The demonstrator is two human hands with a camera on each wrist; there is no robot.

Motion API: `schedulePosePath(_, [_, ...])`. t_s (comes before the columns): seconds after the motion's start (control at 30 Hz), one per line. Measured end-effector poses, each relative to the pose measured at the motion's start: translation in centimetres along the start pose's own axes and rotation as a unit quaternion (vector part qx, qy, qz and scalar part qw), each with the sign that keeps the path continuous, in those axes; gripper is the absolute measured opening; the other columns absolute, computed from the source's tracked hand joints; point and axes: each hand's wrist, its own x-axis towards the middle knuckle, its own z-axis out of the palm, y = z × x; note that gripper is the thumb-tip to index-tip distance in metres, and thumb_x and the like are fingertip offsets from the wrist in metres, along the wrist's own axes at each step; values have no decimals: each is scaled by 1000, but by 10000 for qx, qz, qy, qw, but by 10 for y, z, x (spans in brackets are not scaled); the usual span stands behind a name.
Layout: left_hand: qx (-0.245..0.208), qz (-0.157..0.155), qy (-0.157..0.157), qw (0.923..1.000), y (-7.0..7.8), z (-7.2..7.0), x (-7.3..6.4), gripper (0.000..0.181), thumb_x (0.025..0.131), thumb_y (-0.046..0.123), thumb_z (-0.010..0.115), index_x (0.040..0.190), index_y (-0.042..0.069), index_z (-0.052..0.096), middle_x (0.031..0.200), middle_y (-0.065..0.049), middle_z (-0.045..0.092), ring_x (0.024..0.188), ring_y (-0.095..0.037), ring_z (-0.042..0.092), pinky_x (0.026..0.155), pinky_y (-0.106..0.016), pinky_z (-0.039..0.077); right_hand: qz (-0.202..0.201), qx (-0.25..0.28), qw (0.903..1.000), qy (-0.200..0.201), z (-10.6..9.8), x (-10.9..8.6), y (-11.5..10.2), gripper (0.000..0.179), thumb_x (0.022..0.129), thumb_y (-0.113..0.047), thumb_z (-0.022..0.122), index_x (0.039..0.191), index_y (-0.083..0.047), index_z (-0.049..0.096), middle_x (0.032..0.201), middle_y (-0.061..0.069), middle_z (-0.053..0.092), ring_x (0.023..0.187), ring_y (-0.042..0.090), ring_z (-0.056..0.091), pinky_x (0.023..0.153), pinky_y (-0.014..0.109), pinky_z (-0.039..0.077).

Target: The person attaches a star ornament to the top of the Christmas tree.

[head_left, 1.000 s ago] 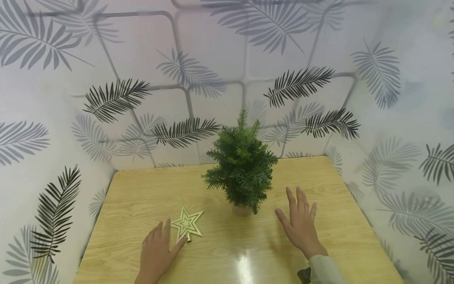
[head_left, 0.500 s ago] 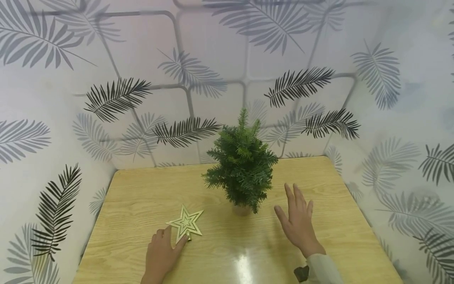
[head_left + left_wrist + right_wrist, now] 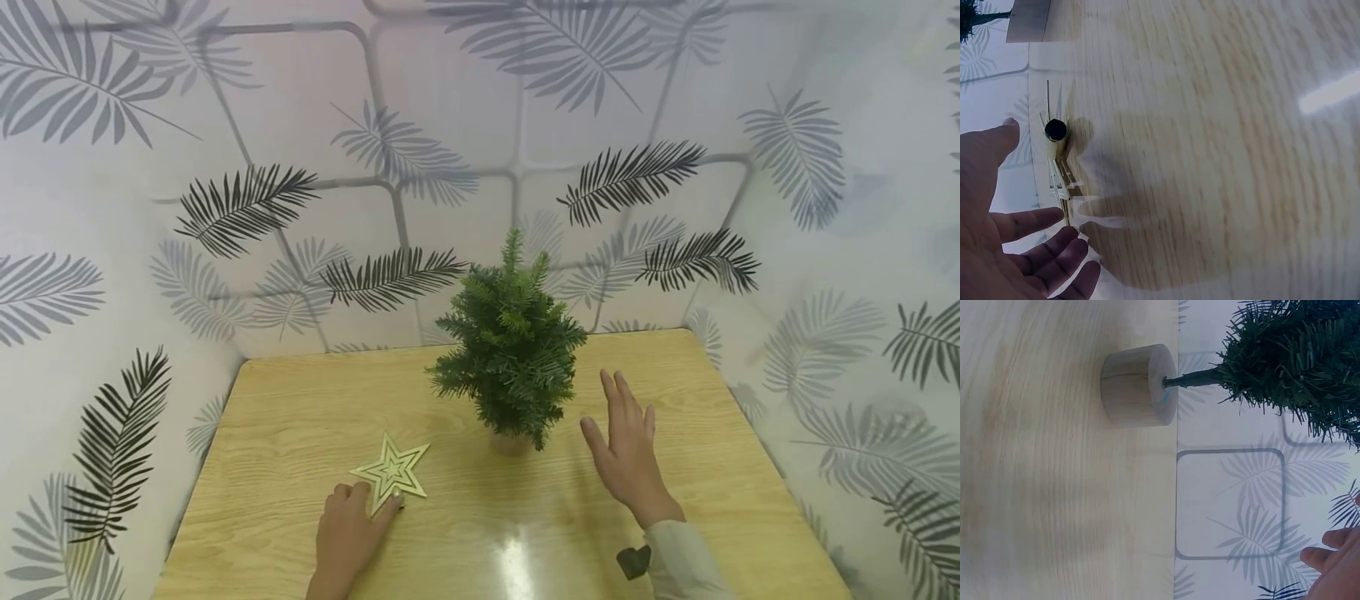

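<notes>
A gold star tree topper point(image 3: 392, 468) with nested outlines lies on the table, left of centre. My left hand point(image 3: 347, 533) is at its near side, thumb over the socket and fingers by the lower left point. In the left wrist view the topper's dark socket opening point(image 3: 1055, 130) faces the camera, and my left hand point(image 3: 997, 219) has its thumb spread from loosely bent fingers. A small artificial Christmas tree point(image 3: 513, 350) stands upright mid-table on a round wooden base point(image 3: 1138, 385). My right hand point(image 3: 632, 458) hovers right of the tree, fingers extended, holding nothing.
The light wood table point(image 3: 285, 417) backs onto a wall point(image 3: 465, 108) printed with feather-like leaves. More patterned wall rises at both sides. A bright reflection point(image 3: 516, 567) shines on the table's near part.
My left hand has shifted slightly right and its fingers have drawn in at the star topper. My right hand has risen a little beside the tree. Star and tree stay put.
</notes>
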Motion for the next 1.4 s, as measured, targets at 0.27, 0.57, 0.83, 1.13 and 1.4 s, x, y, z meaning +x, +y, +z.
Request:
schedulePosePath(0.27, [-30,13,43,10000,8,0,3,59,88,43,82,119,-5,67,98,-16,57,84,-29,56,62,-41,51,-48,204,9998,48,-1,2,-4,68,109,-25,52,166,-13,17,170,17,17,153,45,20,115,75,-4])
schedulePosePath(0.57, [51,-200,-199,9996,10,2,8,65,88,48,80,116,-8,61,99,-21,54,79,-29,52,53,-37,48,-66,284,9995,148,-3,7,-7,67,109,-26,51,166,-11,19,169,17,19,154,42,20,116,73,-5])
schedulePosePath(0.83, [83,-570,-372,9977,10,9,13,62,90,49,77,109,-5,55,90,-16,49,74,-28,49,54,-38,45,-29,364,9992,180,-6,11,-8,67,109,-26,50,166,-11,17,170,16,19,155,41,18,116,73,-7])
schedulePosePath(1.13, [344,-675,-455,9961,11,14,15,68,90,57,74,112,-4,52,90,-16,49,76,-29,51,54,-39,45,-107,531,9983,202,-12,16,-14,66,111,-31,47,166,-14,16,170,14,17,155,40,17,117,70,-9])
schedulePosePath(1.4, [578,-610,-443,9955,14,14,13,71,87,61,76,103,-3,48,85,-16,47,73,-30,50,54,-41,45,-226,623,9974,270,-16,20,-22,65,111,-33,45,166,-14,16,171,12,17,155,39,16,117,69,-10])
